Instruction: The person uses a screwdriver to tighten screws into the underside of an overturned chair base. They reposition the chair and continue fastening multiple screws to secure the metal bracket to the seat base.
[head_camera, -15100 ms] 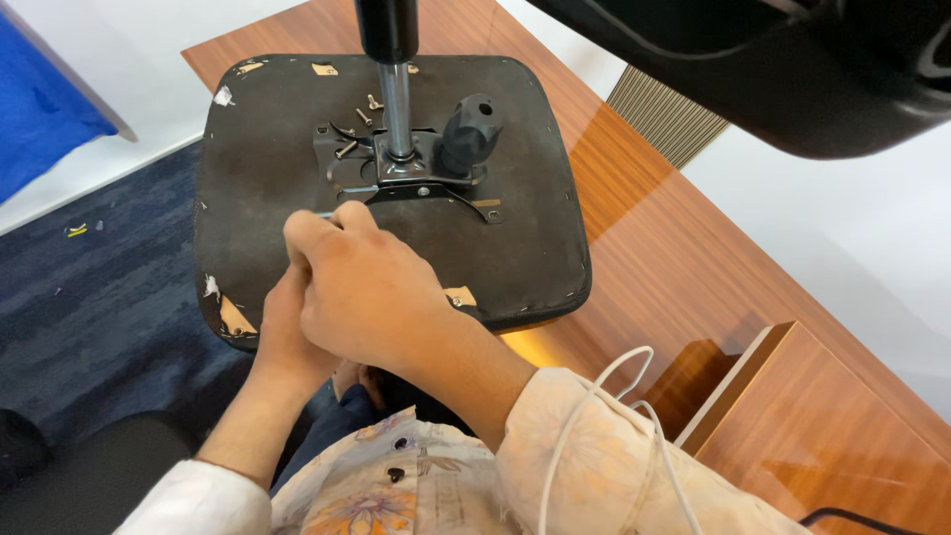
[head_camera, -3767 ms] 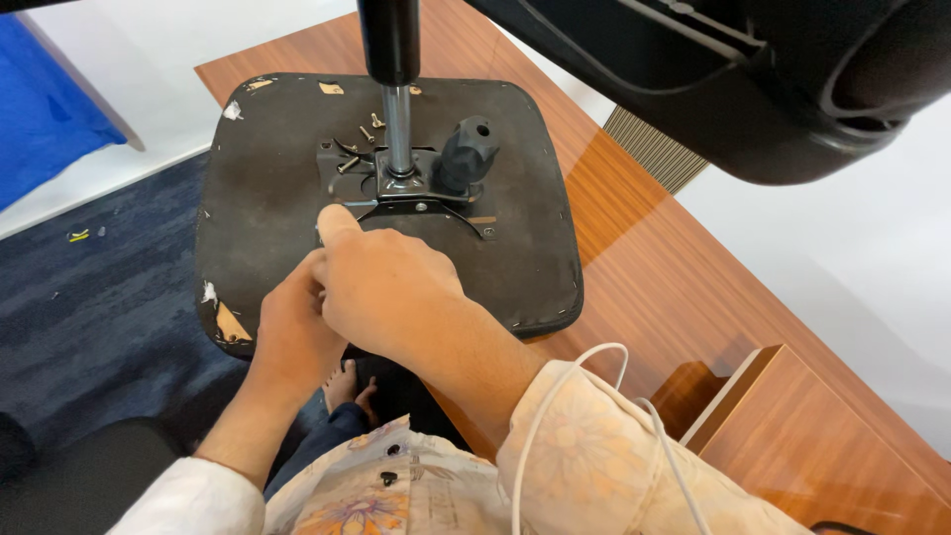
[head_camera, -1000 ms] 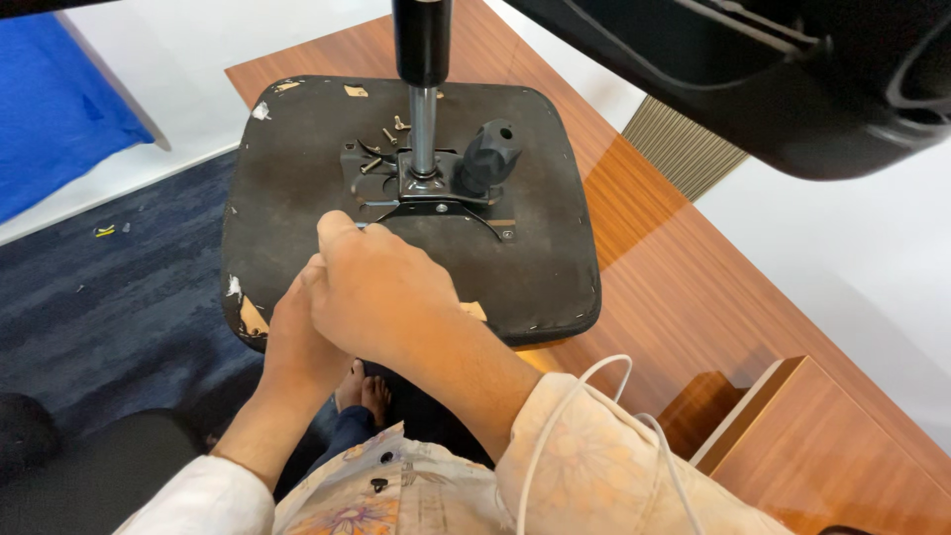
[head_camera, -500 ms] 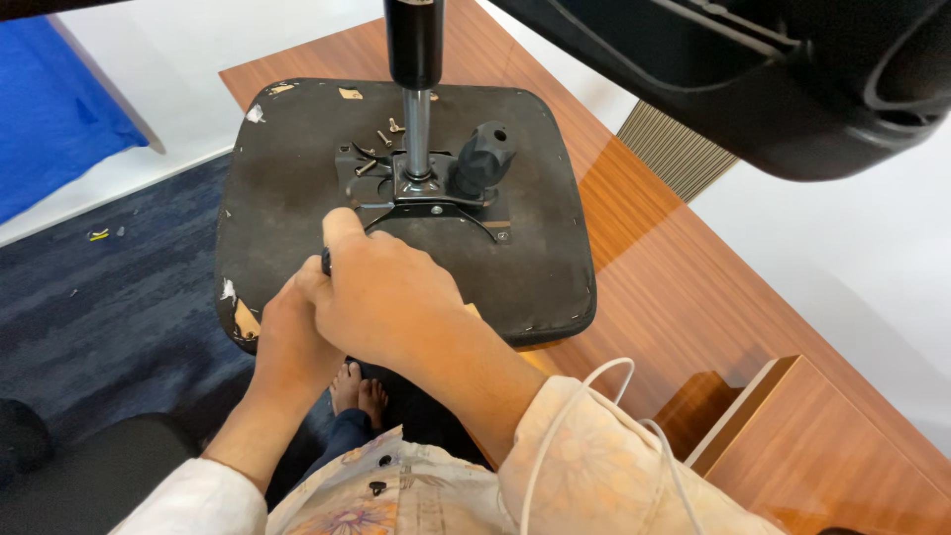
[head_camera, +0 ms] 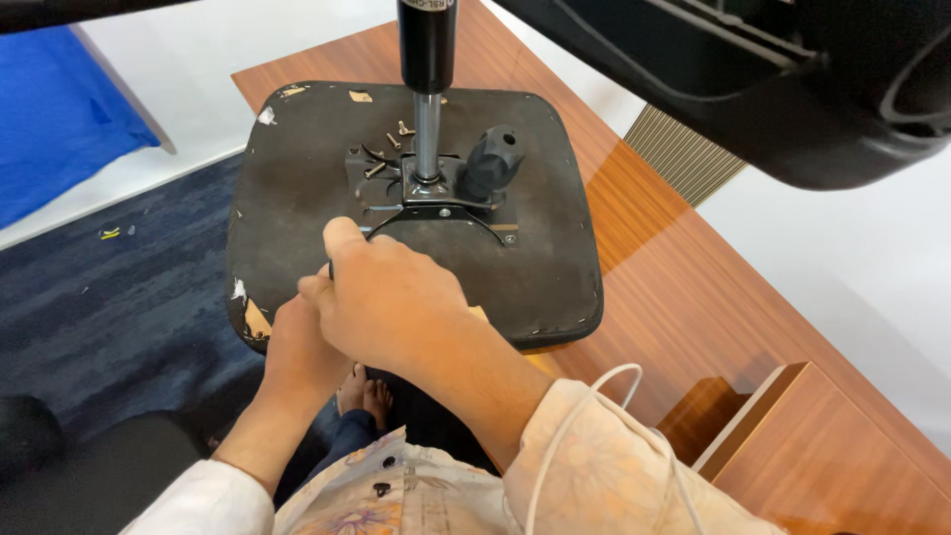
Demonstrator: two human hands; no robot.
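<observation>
Head view: a wooden desk [head_camera: 693, 297] runs away to the upper left, white floor beside it and dark blue carpet [head_camera: 109, 297] on your left, with a blue panel [head_camera: 59, 109] at the far left edge. Lying upside down on the desk end is a black chair seat [head_camera: 297, 168], its underside facing you, edges chipped pale in spots. At its centre sits the metal mounting plate [head_camera: 436, 203] with the gas-lift column [head_camera: 426, 89] standing upright out of it, a black knob [head_camera: 490, 159] just right of the column and loose screws [head_camera: 381, 149] scattered just left of it. A black chair part [head_camera: 792, 79] hangs across the upper right. Your right hand [head_camera: 386, 302] reaches in from lower right, knuckles up, fingers curled down together over the near edge of the seat, thumb pointing toward the plate; something dark shows at the index finger, too hidden to name. Your left hand [head_camera: 302, 347] lies tucked under and behind the right, pressed against the seat's near rim; you cannot tell whether its fingers are closed on anything. A white cable [head_camera: 594, 416] loops over your right sleeve. Bare feet [head_camera: 362, 396] show below the seat.
</observation>
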